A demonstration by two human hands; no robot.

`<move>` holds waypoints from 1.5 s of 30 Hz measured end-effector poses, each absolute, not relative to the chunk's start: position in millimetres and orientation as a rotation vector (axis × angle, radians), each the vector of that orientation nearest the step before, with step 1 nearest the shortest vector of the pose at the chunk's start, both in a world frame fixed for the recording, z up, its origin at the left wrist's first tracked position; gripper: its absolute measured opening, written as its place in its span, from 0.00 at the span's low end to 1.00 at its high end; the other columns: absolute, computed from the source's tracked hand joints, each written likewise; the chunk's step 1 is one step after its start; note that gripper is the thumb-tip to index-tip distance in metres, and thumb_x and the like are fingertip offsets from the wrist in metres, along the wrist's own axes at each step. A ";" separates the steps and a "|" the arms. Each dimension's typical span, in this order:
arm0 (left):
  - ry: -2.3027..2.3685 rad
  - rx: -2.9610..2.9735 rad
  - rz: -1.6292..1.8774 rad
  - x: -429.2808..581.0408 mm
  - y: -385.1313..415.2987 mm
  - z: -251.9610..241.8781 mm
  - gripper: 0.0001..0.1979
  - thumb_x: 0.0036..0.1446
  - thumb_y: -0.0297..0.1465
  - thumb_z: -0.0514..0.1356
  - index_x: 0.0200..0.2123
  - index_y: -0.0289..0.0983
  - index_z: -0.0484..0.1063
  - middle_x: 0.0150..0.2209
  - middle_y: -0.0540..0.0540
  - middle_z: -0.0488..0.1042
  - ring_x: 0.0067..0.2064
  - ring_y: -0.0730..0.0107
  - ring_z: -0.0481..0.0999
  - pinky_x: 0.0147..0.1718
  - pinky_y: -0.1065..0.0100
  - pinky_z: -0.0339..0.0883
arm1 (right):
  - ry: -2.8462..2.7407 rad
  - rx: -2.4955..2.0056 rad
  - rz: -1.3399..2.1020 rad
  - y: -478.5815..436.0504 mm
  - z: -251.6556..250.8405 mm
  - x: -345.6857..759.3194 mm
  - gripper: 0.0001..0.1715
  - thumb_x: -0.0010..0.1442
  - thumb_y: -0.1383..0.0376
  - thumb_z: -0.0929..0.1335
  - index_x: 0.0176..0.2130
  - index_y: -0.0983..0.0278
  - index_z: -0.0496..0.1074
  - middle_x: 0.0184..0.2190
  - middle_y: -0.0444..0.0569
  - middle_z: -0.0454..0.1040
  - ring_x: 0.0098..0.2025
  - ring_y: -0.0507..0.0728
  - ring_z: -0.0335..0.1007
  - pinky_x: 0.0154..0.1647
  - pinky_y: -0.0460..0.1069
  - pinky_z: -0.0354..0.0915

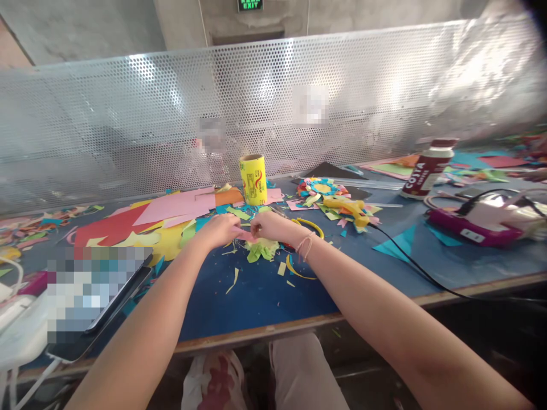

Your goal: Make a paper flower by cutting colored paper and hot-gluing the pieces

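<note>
My left hand (221, 229) and my right hand (273, 225) are close together over the blue table (252, 302). A small pink strip (244, 234) runs between them; the fingers of my left hand are pressed together on its left end. My right hand is closed in a pinch at the strip's other end, and what lies inside its fingers is too small to make out. Just below the hands sits a light green paper piece with petal-like edges (261, 250). Thin paper scraps lie around it.
A yellow roll (254, 181) stands behind the hands. Pink paper (175, 206) and red paper (109, 230) lie left. To the right are a yellow glue gun (350, 210) with a black cable, a paper flower (321, 188), and a coffee bottle (429, 169). Electronic devices (106, 296) occupy the left front.
</note>
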State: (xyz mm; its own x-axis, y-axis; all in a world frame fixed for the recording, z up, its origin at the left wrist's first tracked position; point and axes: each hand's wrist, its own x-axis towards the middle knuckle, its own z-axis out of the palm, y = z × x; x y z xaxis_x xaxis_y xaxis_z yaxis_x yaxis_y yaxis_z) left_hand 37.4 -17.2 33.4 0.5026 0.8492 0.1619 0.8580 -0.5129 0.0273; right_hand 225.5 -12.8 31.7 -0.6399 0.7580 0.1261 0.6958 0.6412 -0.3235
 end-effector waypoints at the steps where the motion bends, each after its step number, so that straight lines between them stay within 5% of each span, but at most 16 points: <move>1: -1.528 -2.674 -0.228 37.3 -16.6 32.9 0.08 0.54 0.36 0.55 0.30 0.39 0.71 0.34 0.46 0.73 0.37 0.66 0.71 0.33 0.70 0.60 | -2.628 -1.175 0.340 -14.2 32.4 225.4 0.12 0.50 0.75 0.65 0.31 0.66 0.77 0.30 0.48 0.77 0.32 0.51 0.69 0.32 0.43 0.58; 36: -1.465 -2.671 -0.199 39.5 -18.5 30.4 0.10 0.55 0.38 0.55 0.33 0.38 0.72 0.36 0.44 0.72 0.40 0.64 0.71 0.39 0.68 0.62 | -2.765 -1.274 0.031 -29.7 38.1 224.1 0.13 0.54 0.75 0.63 0.33 0.65 0.76 0.35 0.50 0.75 0.39 0.54 0.68 0.35 0.45 0.54; 40: -1.292 -2.735 -0.303 44.4 -21.9 31.8 0.10 0.54 0.32 0.56 0.39 0.39 0.73 0.43 0.42 0.69 0.47 0.61 0.67 0.46 0.63 0.61 | -2.763 -1.243 -0.008 -27.4 36.8 224.2 0.11 0.56 0.74 0.63 0.32 0.66 0.75 0.33 0.50 0.75 0.38 0.54 0.68 0.36 0.46 0.55; 45: -1.144 -2.902 -0.344 52.4 -22.9 31.4 0.14 0.51 0.22 0.52 0.32 0.40 0.76 0.41 0.45 0.70 0.46 0.65 0.67 0.48 0.65 0.60 | -2.742 -1.235 -0.074 -27.6 37.9 228.5 0.14 0.56 0.76 0.62 0.32 0.67 0.75 0.37 0.52 0.72 0.39 0.54 0.66 0.34 0.45 0.54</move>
State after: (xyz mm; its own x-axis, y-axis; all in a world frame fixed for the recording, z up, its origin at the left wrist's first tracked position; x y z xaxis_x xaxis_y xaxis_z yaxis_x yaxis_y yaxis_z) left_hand 52.4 -22.9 31.4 0.7104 0.6736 0.2040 0.6744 -0.7344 0.0764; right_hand 228.5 -27.6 37.9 -0.6556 0.7417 0.1416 0.7483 0.6633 -0.0099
